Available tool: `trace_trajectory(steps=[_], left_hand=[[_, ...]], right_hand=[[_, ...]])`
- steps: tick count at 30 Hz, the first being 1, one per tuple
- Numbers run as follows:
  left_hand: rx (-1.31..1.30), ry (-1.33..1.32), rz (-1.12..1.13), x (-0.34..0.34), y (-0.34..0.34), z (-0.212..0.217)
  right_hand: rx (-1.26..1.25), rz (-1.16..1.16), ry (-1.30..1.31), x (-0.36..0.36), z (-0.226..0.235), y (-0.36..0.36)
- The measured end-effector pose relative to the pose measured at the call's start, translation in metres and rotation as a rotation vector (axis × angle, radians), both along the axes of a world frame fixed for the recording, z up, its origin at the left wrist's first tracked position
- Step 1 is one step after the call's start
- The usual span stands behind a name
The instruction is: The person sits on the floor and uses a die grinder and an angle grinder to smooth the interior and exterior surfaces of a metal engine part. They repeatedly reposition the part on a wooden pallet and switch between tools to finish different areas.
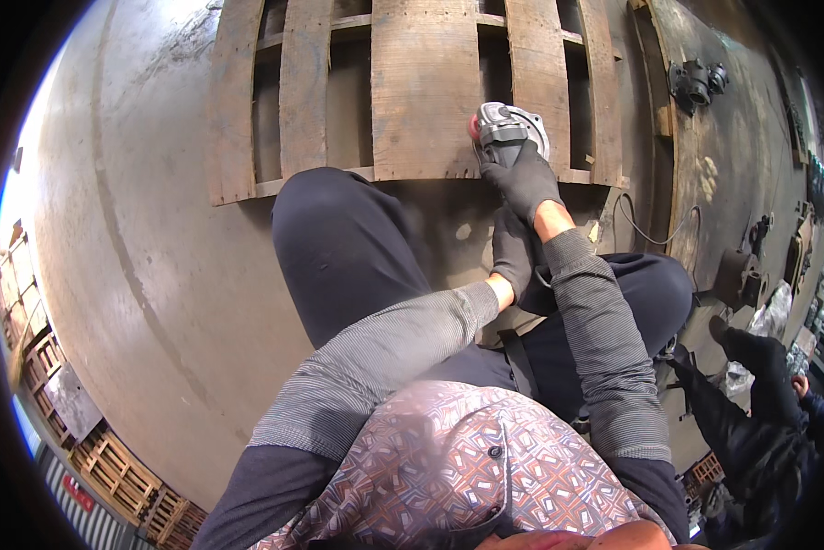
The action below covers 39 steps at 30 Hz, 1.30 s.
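An angle grinder (503, 131) with a grey metal head and a reddish edge on its left side is over the near edge of a wooden pallet (425, 87). My right hand (525, 181), in a dark glove, is closed round the body just behind the head. Nearer to me, my gloved left hand (513, 247) is closed round the rear of the tool, most of which it hides. A pale metal rim with a small hole (542, 137) shows beside the head; whether it is the grinder's guard or a separate piece I cannot tell.
My bent legs (338, 238) are spread on either side of the tool. A thin cable (650, 240) loops at the right. Beyond it, dark metal parts (698, 82) stand on a wooden board (705, 147). Another person's dark-clothed leg (756, 357) is at the lower right.
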State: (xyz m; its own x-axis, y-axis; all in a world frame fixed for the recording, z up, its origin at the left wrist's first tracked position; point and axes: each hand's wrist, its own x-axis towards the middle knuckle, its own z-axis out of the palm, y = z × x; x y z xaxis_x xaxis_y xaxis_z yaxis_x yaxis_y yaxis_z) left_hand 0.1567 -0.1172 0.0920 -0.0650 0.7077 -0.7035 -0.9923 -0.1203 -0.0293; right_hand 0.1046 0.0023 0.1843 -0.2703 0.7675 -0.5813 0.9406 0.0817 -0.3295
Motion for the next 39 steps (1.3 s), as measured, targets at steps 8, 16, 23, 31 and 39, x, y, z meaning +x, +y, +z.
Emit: trace_trajectory(steps=[8, 16, 23, 31, 39], left_hand=[[0.035, 0.107, 0.02, 0.005, -0.024, -0.001], [-0.093, 0.626, -0.28, 0.024, -0.051, -0.01], [-0.041, 0.775, -0.37, 0.035, -0.072, -0.005], [-0.03, 0.109, -0.156, -0.002, -0.044, 0.022], [-0.068, 0.555, -0.249, -0.016, -0.048, 0.05]], right_hand=[[-0.021, -0.016, 0.005, 0.004, 0.003, -0.017], [-0.017, -0.048, -0.037, 0.024, 0.007, -0.035], [0.029, -0.088, -0.054, 0.042, 0.009, -0.051], [0.046, -0.02, 0.014, 0.007, 0.008, -0.037], [0.083, -0.044, 0.015, 0.011, 0.003, -0.04]])
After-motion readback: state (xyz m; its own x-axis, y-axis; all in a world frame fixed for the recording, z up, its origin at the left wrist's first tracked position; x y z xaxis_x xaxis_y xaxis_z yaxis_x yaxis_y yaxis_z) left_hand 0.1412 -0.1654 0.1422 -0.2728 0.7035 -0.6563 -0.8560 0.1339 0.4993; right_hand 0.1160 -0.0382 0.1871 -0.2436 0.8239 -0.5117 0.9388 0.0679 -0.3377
